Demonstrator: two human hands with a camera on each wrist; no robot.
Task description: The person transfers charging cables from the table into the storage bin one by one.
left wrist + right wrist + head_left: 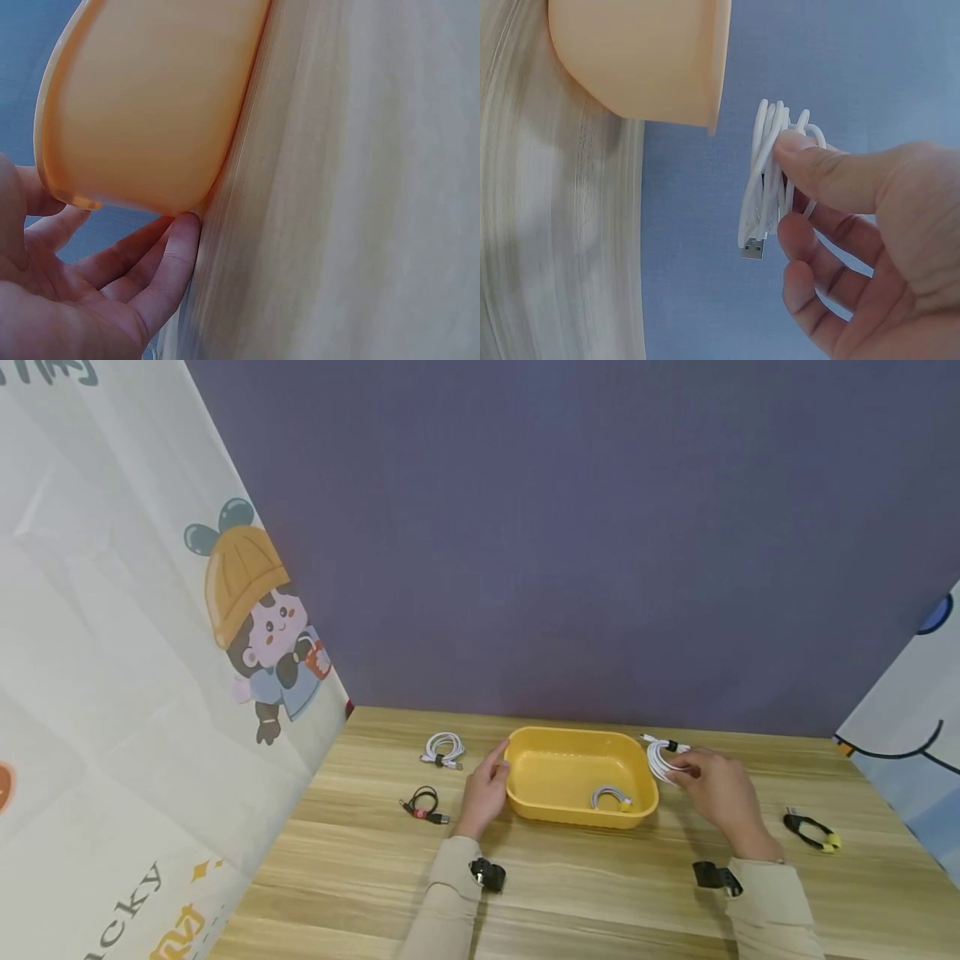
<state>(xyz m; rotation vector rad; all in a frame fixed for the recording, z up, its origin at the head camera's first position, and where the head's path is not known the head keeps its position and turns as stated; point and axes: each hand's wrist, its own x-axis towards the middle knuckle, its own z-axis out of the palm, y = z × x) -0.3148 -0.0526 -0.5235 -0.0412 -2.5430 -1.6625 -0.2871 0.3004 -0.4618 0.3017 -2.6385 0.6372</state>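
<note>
A yellow plastic basket sits on the wooden table. At its left end my left hand holds it, with the thumb at the rim and fingertips low against the outer wall. A grey coiled cable with a yellow tie lies inside the basket. Beside the right end, my right hand pinches a coiled white USB cable between thumb and fingers. That cable has a black tie and hangs in the air, just outside the basket rim.
Left of the basket lie a white coiled cable and a black USB cable with a red tie. A black cable with a yellow tie lies at the right. A blue-grey panel rises behind the table.
</note>
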